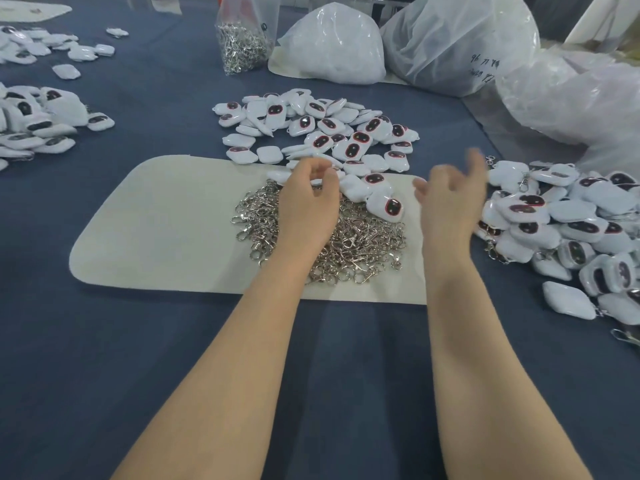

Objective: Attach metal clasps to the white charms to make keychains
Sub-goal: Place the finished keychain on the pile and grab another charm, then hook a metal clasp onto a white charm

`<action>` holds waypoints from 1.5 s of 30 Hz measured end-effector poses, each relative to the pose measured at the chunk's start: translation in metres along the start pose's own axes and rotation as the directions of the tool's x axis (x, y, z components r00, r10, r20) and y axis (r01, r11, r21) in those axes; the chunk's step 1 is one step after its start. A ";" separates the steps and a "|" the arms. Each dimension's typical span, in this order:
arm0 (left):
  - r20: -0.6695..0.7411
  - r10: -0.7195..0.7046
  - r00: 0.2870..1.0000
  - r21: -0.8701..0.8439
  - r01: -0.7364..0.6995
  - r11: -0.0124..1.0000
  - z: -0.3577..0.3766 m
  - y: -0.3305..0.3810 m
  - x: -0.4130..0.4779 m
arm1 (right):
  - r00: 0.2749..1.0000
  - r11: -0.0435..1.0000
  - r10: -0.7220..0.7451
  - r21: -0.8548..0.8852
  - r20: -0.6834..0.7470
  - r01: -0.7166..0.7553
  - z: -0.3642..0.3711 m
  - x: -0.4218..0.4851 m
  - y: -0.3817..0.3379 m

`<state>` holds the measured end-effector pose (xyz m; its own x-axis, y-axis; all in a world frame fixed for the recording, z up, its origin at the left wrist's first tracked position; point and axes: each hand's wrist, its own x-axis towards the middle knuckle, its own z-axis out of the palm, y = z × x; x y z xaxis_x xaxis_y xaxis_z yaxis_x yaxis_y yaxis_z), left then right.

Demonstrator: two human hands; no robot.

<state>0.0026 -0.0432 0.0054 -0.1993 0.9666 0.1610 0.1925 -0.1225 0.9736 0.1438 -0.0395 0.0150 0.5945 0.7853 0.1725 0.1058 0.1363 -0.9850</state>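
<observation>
1 clasp heap [363,244]; left hand [308,202] above it, fingers curled, grip unclear; right hand [450,199] fingers spread.

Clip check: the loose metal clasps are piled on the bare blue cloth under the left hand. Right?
No. The head view shows the loose clasps piled on the cream mat, not on the bare blue cloth; they do lie under the left hand.

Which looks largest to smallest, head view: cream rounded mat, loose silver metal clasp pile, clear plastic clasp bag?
cream rounded mat
loose silver metal clasp pile
clear plastic clasp bag, farther back, so unsure
</observation>
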 end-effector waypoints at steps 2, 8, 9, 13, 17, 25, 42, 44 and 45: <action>-0.012 -0.005 1.000 -0.016 0.005 1.000 -0.001 0.000 0.001 | 0.986 0.894 -0.068 -0.430 0.154 0.129 0.006 -0.004 0.008; -0.005 0.007 1.000 -0.003 -0.007 1.000 0.000 0.000 0.002 | 0.931 0.579 0.122 -0.787 0.343 0.214 0.013 -0.006 0.017; -0.001 0.005 1.000 -0.003 -0.005 1.000 0.000 0.000 0.002 | 0.927 0.581 0.143 -0.787 0.347 0.205 0.013 -0.005 0.017; 0.027 -0.011 1.000 -0.011 0.011 1.000 0.000 0.000 0.002 | 0.926 0.643 0.144 -0.744 0.349 0.180 0.013 -0.005 0.018; 0.048 -0.002 0.999 0.004 0.002 1.000 -0.001 0.000 0.002 | 0.956 0.865 -0.030 -0.472 0.291 0.170 0.018 -0.008 0.015; 0.099 0.013 0.995 0.074 -0.021 0.997 -0.005 0.001 0.002 | 0.967 0.988 0.080 0.111 0.242 -0.110 0.031 -0.016 0.007; 0.015 -0.151 0.988 -0.403 0.145 0.904 -0.011 0.007 0.003 | 0.769 0.637 0.187 -0.671 0.611 0.379 0.023 -0.023 0.002; 0.020 -0.153 0.988 -0.395 0.148 0.907 -0.009 0.006 0.003 | 0.813 0.692 0.120 -0.635 0.570 0.342 0.022 -0.022 0.003; 0.021 -0.163 0.986 -0.397 0.158 0.904 -0.009 0.006 0.004 | 0.838 0.722 0.093 -0.616 0.538 0.315 0.022 -0.021 0.004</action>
<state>-0.0052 -0.0423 0.0132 -0.2079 0.9781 -0.0033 -0.2389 -0.0475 0.9699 0.1142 -0.0422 0.0076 0.0792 0.9955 0.0523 0.7546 -0.0256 -0.6557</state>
